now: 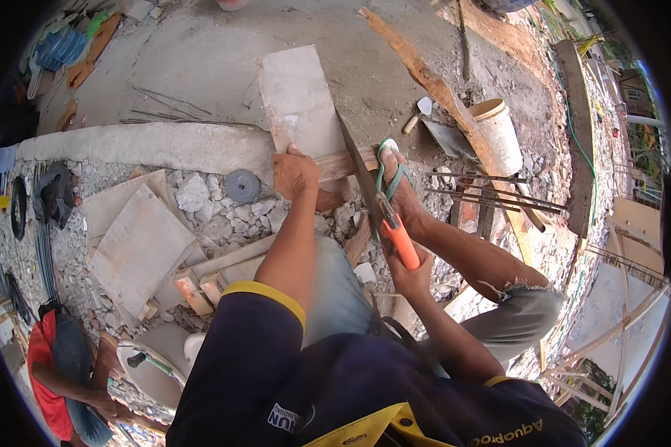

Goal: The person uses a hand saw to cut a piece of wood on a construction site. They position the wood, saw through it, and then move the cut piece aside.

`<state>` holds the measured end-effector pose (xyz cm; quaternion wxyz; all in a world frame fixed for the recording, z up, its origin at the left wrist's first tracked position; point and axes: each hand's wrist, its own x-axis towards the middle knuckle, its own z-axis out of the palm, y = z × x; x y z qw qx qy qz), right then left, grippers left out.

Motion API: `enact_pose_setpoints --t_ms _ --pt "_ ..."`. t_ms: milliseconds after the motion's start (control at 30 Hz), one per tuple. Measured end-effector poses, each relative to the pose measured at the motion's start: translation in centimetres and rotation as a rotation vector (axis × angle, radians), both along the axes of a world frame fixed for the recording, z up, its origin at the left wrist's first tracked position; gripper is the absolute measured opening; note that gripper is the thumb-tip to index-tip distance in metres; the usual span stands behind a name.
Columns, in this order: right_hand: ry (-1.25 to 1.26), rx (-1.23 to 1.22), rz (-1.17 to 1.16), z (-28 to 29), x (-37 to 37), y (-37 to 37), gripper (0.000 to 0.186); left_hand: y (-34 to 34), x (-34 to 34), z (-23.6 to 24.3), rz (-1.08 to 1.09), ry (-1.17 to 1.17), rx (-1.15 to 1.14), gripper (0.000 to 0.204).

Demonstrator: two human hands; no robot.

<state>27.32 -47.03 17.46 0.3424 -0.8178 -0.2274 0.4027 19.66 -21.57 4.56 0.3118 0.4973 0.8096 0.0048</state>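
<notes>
My right hand (411,273) is wrapped round the orange handle of a handsaw (363,167). Its dark blade slants up and leftward, the tip by the right edge of a pale, flat board (300,93). My left hand (297,173) is closed on the near end of that board, thumb on top and the other fingers partly hidden. Beneath the board and the blade lies a wooden plank (339,165). My foot in a green-strapped sandal (397,168) is just right of the blade.
Broken concrete rubble (238,220) surrounds a round grey disc (241,185). Pale boards (142,249) lie at left. A white bucket (497,138), a long wooden plank (432,82) and thin metal rods (499,195) are at right. Another person in red (45,365) is at lower left.
</notes>
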Motion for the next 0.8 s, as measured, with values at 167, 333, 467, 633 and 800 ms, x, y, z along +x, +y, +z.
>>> enact_pose_setpoints --t_ms 167,333,467,633,800 --pt "-0.024 0.108 -0.084 0.0 -0.9 1.1 0.029 -0.1 -0.8 0.7 -0.02 -0.02 0.03 0.05" --pt "-0.02 0.009 -0.118 2.6 -1.4 -2.5 0.034 -0.3 -1.3 1.7 -0.008 -0.104 0.047 0.052" --pt "-0.07 0.187 0.104 5.9 -1.3 -3.0 0.048 0.3 -2.6 0.6 -0.01 -0.11 0.028 0.054" --pt "-0.535 0.023 0.244 13.4 1.6 -4.5 0.042 0.3 -3.2 -1.2 0.048 -0.189 0.003 0.053" --pt "-1.089 0.115 0.282 23.1 6.6 -8.4 0.04 -0.2 -3.2 -0.5 0.089 -0.214 0.032 0.051"
